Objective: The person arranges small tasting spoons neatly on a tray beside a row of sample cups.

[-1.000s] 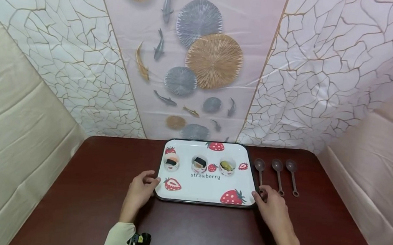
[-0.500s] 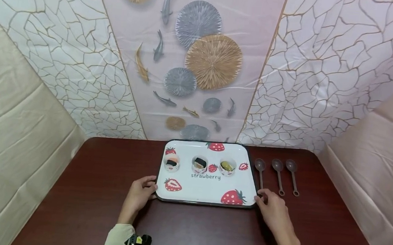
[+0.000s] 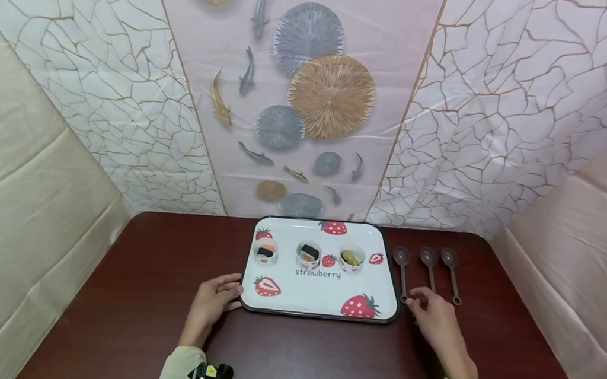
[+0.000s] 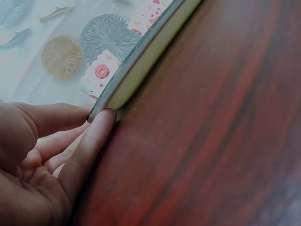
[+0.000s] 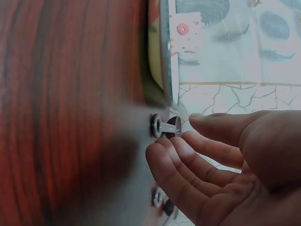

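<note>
A white strawberry-print tray (image 3: 300,296) with a dark rim lies on the table. Three small cups stand on it: the left cup (image 3: 264,260) and the middle cup (image 3: 307,263) hold sushi-like pieces, the right cup (image 3: 350,267) something green. At the tray's front left corner my left hand (image 3: 211,304) pinches the rim between thumb and finger, as the left wrist view shows. My right hand (image 3: 439,325) is off the tray, fingers loosely bent and apart. It hovers beside the ring end of the nearest grey-brown spoon (image 3: 402,274); contact is not visible.
Right of that one lie a middle spoon (image 3: 429,258), its handle end hidden by my right hand, and a far-right spoon (image 3: 452,272). The dark red-brown table (image 3: 300,362) ends at a patterned backdrop (image 3: 332,96), with beige padded panels (image 3: 570,264) at the sides.
My right hand has let go of the tray's front right corner and moved right, towards the spoon handles. The left thumb has slid off the tray's top to its edge. The tray has barely shifted.
</note>
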